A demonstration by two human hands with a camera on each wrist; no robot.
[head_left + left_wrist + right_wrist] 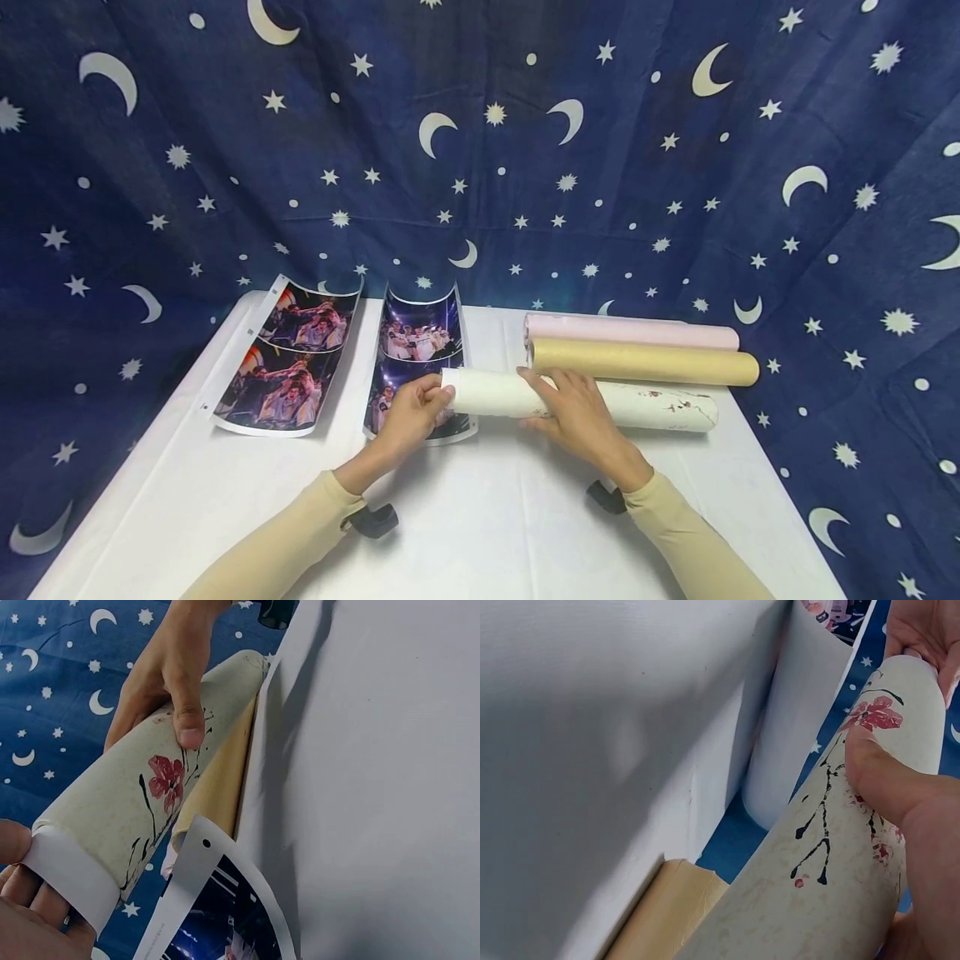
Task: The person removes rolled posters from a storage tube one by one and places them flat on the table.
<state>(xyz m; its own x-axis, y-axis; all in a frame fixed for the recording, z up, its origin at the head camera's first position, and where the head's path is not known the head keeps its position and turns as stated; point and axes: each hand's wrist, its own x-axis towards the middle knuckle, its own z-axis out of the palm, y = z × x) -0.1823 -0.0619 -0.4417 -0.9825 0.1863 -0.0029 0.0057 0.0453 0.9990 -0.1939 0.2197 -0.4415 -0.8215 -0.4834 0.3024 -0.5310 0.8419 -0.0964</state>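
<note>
A cream wallpaper roll [651, 405] with red blossoms and dark twigs lies across both hands above the white table. My left hand [411, 412] pinches its left end, where a plain white edge [73, 874] sticks out between thumb and fingers in the left wrist view. Around the middle of the roll, my right hand [576, 414] grips from above, its thumb pressed along the printed side [817, 855]. The roll's left end overlaps a curled photo sheet [420, 329] and hides part of it.
Behind the held roll lie a gold roll [645, 362] and a pink roll [633, 330], side by side. Another curled photo sheet [288, 358] rests at the left of the white table [480, 533]. A dark blue curtain [480, 167] with moons and stars hangs behind.
</note>
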